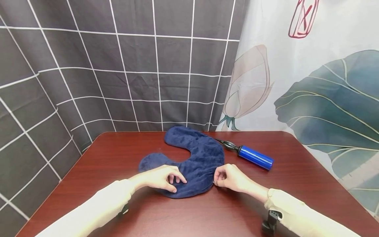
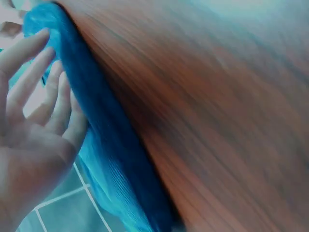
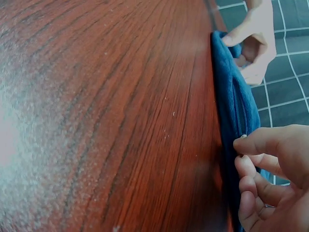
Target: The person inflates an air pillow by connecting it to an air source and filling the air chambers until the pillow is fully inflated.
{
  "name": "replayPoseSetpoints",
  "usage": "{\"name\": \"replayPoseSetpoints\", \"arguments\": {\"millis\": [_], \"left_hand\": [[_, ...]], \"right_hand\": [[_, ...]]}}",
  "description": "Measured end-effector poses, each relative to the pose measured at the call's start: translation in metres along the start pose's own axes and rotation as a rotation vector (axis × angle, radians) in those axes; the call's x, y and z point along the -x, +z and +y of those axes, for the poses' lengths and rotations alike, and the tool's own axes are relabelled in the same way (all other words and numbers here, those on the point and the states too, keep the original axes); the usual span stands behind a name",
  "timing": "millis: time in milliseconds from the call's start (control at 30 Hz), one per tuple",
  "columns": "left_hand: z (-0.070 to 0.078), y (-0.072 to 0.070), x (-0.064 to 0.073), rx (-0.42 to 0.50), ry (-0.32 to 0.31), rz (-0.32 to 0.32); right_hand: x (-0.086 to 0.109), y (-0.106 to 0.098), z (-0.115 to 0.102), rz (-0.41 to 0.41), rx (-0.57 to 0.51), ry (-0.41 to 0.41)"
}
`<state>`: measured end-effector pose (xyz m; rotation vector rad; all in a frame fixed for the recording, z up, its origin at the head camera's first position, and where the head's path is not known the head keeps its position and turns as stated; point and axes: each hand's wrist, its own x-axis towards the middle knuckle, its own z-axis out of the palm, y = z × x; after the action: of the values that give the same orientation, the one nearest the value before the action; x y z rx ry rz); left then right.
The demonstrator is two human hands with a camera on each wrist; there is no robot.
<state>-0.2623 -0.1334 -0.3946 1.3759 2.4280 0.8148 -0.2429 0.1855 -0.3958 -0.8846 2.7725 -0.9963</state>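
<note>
A navy-blue plush U-shaped neck pillow (image 1: 205, 153) lies flat on the table, its opening facing left. My left hand (image 1: 162, 177) rests over the near arm of the pillow with fingers loosely bent; the left wrist view shows them spread along the fabric. At the pillow's right edge, my right hand (image 1: 232, 177) pinches a small zipper pull (image 3: 243, 137) between thumb and forefinger. The zipper (image 3: 240, 108) runs along the side seam, visible in the right wrist view from the pinching fingers toward the left hand.
A blue hand pump (image 1: 255, 157) with a black nozzle end lies right of the pillow, partly behind it. The reddish-brown wooden table (image 1: 106, 154) ends at a dark grid-patterned curtain (image 1: 133, 82) and a white floral curtain (image 1: 275, 108).
</note>
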Motion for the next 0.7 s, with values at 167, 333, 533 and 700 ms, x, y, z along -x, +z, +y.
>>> {"name": "replayPoseSetpoints", "arguments": {"millis": [167,333,533,700], "left_hand": [[0.018,0.010,-0.012,0.032,-0.007,0.133],[0.032,0.029,-0.027,0.117,-0.053,0.264],[0.041,0.044,-0.037,0.156,-0.094,0.307],[0.044,0.050,-0.042,0.176,-0.106,0.269]], "right_hand": [[0.000,-0.003,-0.001,-0.008,-0.002,0.007],[0.000,-0.004,-0.002,-0.026,-0.011,0.025],[0.001,-0.002,-0.001,-0.031,-0.022,0.023],[0.001,-0.001,0.000,-0.016,-0.022,0.013]]}}
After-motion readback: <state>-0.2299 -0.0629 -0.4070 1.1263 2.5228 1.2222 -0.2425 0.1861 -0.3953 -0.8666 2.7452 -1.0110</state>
